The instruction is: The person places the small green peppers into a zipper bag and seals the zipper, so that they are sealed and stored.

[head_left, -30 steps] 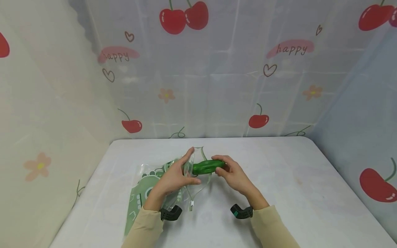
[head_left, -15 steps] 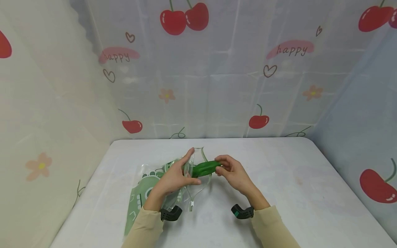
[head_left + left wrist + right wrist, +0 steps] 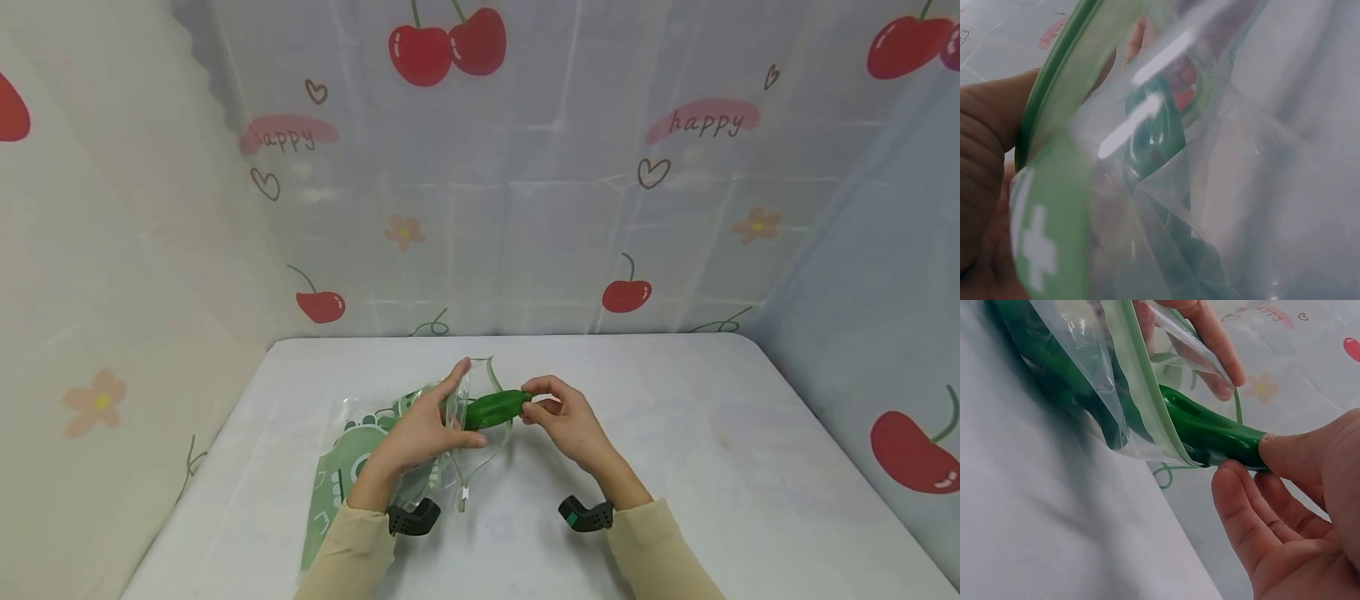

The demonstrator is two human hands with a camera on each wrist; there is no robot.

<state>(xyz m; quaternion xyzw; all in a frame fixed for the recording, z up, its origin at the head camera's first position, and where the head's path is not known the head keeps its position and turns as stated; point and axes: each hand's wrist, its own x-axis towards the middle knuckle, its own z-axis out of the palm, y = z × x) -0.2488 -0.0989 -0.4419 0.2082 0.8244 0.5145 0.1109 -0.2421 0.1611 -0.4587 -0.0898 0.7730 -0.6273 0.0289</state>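
Observation:
A glossy long green pepper (image 3: 497,409) lies partly inside the mouth of a clear zip bag (image 3: 330,479) with a green print. My right hand (image 3: 564,421) pinches the pepper's outer end between thumb and fingertips, plain in the right wrist view. At the bag's mouth, my left hand (image 3: 420,425) has its thumb and a finger straight and spread wide, keeping the mouth apart. In the left wrist view, the pepper (image 3: 1154,131) shows through the film, pointing into the bag. More dark green (image 3: 1041,356) shows inside the bag in the right wrist view.
Under everything is a white table (image 3: 675,433), with a cherry-printed curtain (image 3: 555,208) along its back and sides. The bag's pale green zip strip and a white slider (image 3: 463,493) hang at the near side of its mouth.
The pepper has shifted a little left, deeper into the bag. My right fingers have moved slightly left with its end; the left hand stays in place.

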